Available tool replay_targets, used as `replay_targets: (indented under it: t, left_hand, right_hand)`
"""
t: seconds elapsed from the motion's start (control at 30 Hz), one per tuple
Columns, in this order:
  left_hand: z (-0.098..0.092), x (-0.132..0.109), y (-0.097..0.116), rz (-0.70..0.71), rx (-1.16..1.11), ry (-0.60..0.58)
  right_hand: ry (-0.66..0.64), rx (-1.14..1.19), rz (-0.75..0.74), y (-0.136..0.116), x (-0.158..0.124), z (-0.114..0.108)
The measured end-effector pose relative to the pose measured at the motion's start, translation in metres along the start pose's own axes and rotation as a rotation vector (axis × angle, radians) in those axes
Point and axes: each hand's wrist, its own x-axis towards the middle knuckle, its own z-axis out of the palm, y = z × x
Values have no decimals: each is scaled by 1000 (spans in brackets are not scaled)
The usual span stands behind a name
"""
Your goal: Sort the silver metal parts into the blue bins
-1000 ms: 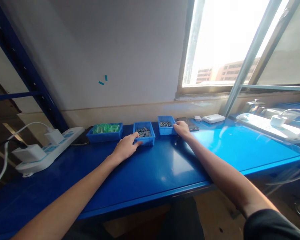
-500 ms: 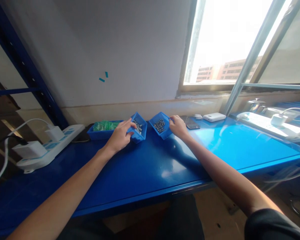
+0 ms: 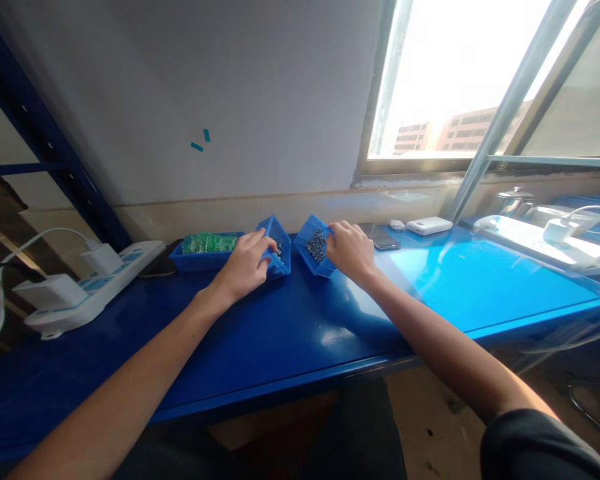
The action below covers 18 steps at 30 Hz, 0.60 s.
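Two small blue plastic bins stand side by side near the wall. My left hand [image 3: 247,265] is closed over the left side wall of the left bin [image 3: 284,261], its fingertips curled over the rim and its thumb outside. Small light metal parts [image 3: 279,249] show inside, partly hidden by my fingers. My right hand [image 3: 351,251] is closed on the right rim of the right bin [image 3: 305,235], with its fingertips partly out of sight. That bin holds many small dark grey metal pieces, like screws [image 3: 317,245]. Both bins sit at an angle to the wall.
Left of my left hand is a blue tray [image 3: 205,262] with green packets [image 3: 207,243]. A white power strip [image 3: 100,283] with plugged-in chargers lies farther left. A dark phone [image 3: 384,237] and a white power bank [image 3: 429,226] lie to the right on the blue table [image 3: 280,340].
My right hand has shifted a little left, farther over the rim of its bin. My left hand stays at its bin, fingers slightly farther over the edge. The camera view has shifted slightly.
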Motion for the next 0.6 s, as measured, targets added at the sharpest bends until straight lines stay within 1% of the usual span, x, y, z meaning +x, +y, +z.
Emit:
replay_targets:
  t: [0.1,0.2,0.27,0.37,0.47,0.53,0.57,0.6]
  left_hand:
    - [-3,1,2,-71,-33,19]
    - [-8,3,-2,-218,-170,40]
    - [-11,3,-8,-340,-278,40]
    - [-12,4,-11,-550,-390,51]
    - [-13,5,-8,-811,-575,76]
    - [-14,5,-5,-925,-720,38]
    - [-14,6,-4,-957,-773,-3]
    - [-13,5,-3,-979,-812,-51]
  right_hand:
    - [-32,39,50,12,9,6]
    - [-106,132,107,32,22,15]
    - [-190,284,186,44,29,19]
    - [-320,619,384,55,34,22]
    - [-369,885,546,60,34,24]
    - [-417,1002,570,63,34,26]
    - [-404,1030,554,64,34,28]
    - [-362,1025,521,65,34,29]
